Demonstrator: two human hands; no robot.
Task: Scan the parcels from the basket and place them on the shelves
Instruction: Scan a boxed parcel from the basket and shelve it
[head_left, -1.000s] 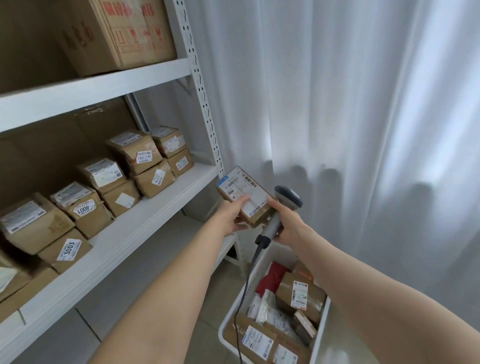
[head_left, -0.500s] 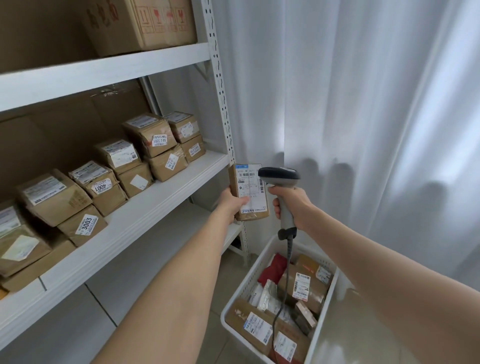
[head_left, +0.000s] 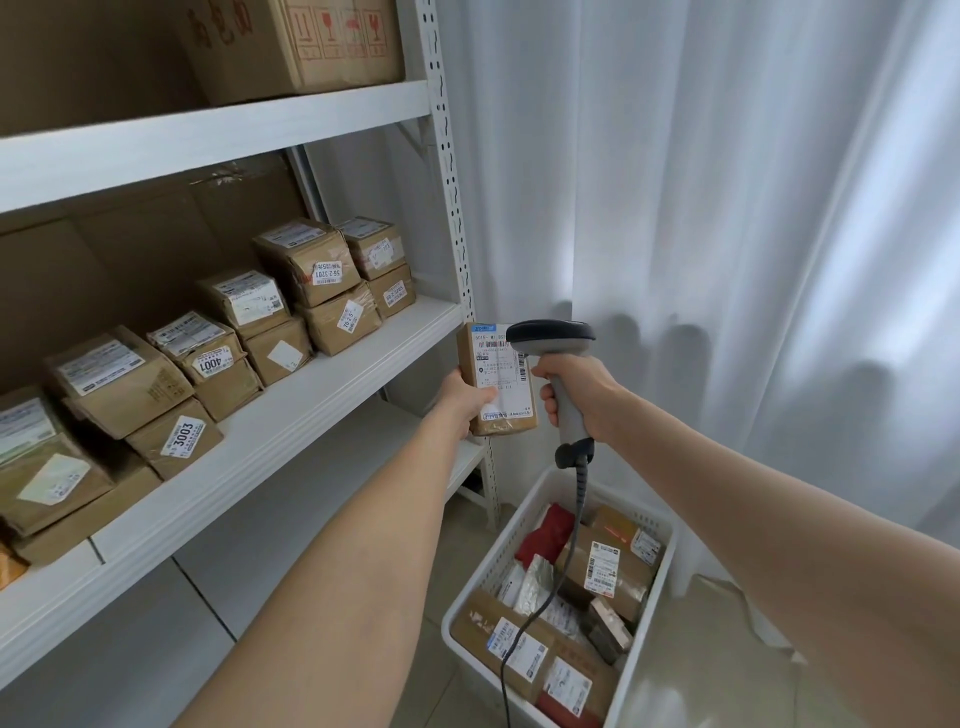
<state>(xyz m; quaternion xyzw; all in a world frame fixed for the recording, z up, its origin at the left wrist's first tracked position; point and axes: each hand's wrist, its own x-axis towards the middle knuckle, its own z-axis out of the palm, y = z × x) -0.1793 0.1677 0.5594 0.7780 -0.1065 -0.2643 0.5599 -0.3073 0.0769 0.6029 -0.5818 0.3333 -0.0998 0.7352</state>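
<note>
My left hand (head_left: 464, 399) grips a small brown parcel (head_left: 497, 382) upright, its white label facing me, just off the front right corner of the middle shelf (head_left: 332, 387). My right hand (head_left: 576, 392) grips the handle of a grey barcode scanner (head_left: 557, 343), whose dark head sits right beside the parcel's label. The scanner's cable hangs down into a white basket (head_left: 641, 634) on the floor below, which holds several brown, red and silver parcels.
The middle shelf carries several labelled brown parcels in stacked rows along the back, with bare board along its front. A big carton (head_left: 296, 44) stands on the top shelf. A white slotted upright (head_left: 447, 171) edges the rack. White curtains (head_left: 727, 208) hang to the right.
The parcel has turned from tilted to upright and risen slightly. The scanner has swung up so its head points at the label. My view has shifted left, toward the shelves.
</note>
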